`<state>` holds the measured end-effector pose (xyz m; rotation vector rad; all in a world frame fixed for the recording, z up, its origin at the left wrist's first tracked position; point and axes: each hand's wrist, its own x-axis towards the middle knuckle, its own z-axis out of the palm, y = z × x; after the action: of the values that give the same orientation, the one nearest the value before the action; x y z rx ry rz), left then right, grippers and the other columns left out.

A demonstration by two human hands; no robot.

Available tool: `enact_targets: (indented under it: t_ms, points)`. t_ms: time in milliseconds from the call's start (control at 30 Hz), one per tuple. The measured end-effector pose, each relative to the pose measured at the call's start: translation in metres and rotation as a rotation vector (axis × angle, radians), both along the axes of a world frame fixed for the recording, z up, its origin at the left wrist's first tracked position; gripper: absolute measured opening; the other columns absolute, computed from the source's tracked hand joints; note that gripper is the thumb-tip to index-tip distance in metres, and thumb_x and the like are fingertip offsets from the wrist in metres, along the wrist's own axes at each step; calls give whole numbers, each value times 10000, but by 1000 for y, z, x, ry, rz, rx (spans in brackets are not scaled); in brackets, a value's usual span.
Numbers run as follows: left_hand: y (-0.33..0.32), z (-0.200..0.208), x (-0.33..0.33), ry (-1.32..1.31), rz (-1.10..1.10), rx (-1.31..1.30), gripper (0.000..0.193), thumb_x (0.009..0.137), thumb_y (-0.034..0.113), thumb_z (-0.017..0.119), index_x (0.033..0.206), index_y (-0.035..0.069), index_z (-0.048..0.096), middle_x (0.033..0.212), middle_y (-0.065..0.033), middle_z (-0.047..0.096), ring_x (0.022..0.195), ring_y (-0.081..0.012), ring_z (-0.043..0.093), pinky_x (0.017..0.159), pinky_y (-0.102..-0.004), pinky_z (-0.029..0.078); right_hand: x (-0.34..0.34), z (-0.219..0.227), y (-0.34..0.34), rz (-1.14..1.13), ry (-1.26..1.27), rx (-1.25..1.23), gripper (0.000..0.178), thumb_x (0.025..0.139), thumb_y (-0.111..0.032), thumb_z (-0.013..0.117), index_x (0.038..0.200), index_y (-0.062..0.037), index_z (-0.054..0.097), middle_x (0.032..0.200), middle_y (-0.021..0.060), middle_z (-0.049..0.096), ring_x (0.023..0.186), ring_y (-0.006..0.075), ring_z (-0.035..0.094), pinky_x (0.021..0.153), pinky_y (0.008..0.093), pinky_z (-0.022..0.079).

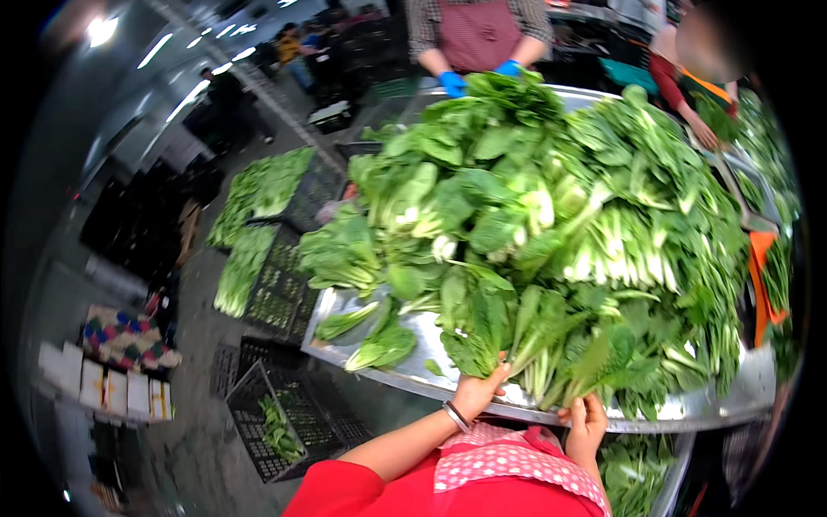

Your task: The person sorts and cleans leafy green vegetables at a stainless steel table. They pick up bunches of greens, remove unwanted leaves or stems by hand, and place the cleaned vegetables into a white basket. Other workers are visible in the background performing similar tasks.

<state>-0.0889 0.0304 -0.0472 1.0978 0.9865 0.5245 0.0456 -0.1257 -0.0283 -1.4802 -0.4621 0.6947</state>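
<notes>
A large heap of green bok choy with pale stems covers a shiny metal table in front of me. My left hand, with a bangle at the wrist, is closed at the table's near edge on the leaf end of a bok choy. Farther right, my right hand pinches the leaves of another bok choy, its fingers bent. The leaves partly cover the fingertips of both hands. A few loose bok choy lie on bare metal at the left.
Black crates of greens stand on the floor at left; a nearer crate holds some leaves. Across the table a person in blue gloves touches the heap. Another person's hand is at far right, near an orange strip.
</notes>
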Motion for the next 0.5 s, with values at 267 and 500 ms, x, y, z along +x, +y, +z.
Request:
enact_targets:
  t_ms: [267, 500]
  points:
    - [-7, 8, -19, -47, 172, 102, 248, 847, 210, 583, 1014, 30, 550, 903, -37, 580, 732, -103, 559, 556, -226, 477, 1, -4, 10, 134, -21, -10, 125, 867, -65, 496, 916, 44, 532, 837, 38, 493, 619, 94, 547, 504, 187, 412]
    - [-43, 31, 8, -216, -242, -142, 290, 832, 208, 612, 1033, 26, 509, 772, 1, 537, 627, -68, 489, 544, -194, 398, -1, -17, 9, 231, -218, 31, 140, 818, -24, 550, 931, 59, 550, 822, 73, 525, 627, 138, 551, 539, 220, 436]
